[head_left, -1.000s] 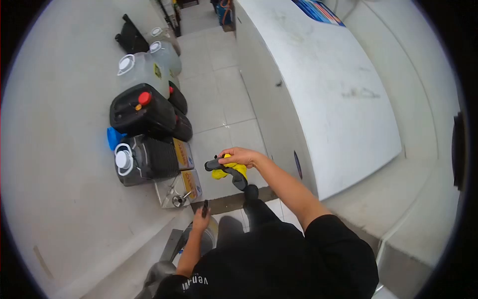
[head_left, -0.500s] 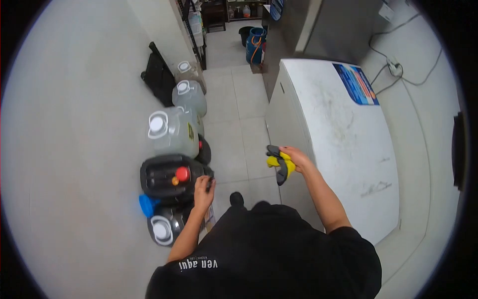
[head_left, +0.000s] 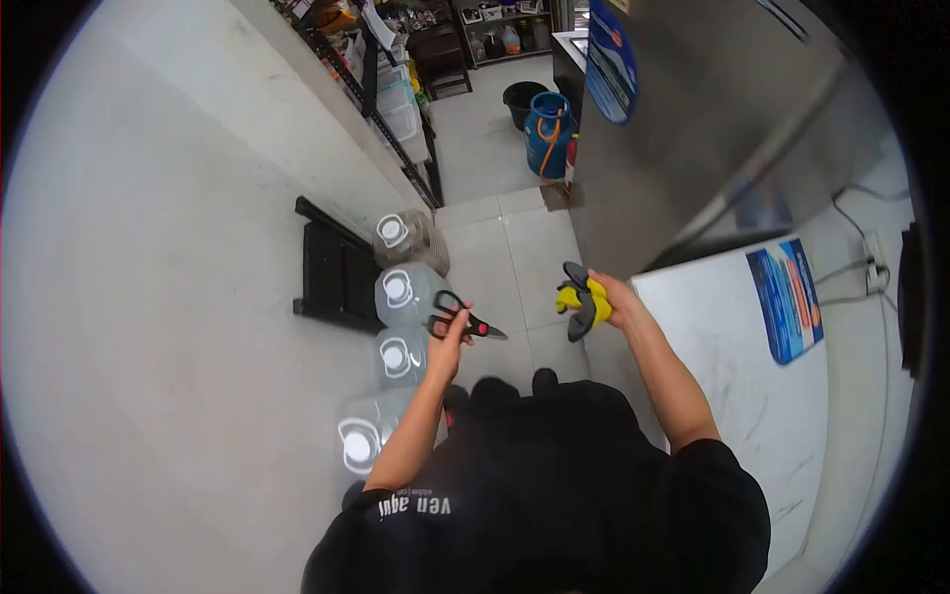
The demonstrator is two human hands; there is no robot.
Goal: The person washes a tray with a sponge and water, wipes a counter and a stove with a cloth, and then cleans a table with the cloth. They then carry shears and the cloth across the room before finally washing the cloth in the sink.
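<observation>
Black-handled scissors point(head_left: 479, 328) with a red pivot are in my left hand point(head_left: 450, 344), blades pointing right over the tiled floor. My left fingers are closed around the handles. My right hand point(head_left: 616, 298) grips yellow and grey gloves point(head_left: 586, 303), bunched together and hanging from the fingers. The two hands are apart, both in front of my body. Clear plastic jugs point(head_left: 403, 289) with white caps stand along the left wall, close to my left hand and forearm.
A folded black stool point(head_left: 338, 271) leans on the left wall. At right are a white chest freezer point(head_left: 698, 317) and a steel fridge point(head_left: 683, 129). Ahead stand a blue gas cylinder point(head_left: 547, 141), a black bucket point(head_left: 521, 99) and a loaded shelf rack point(head_left: 401, 124).
The view has advanced along the aisle; the black containers have mostly left it and the fridge shows more. The scissors now show fully in my left hand. The gloves remain in my right hand.
</observation>
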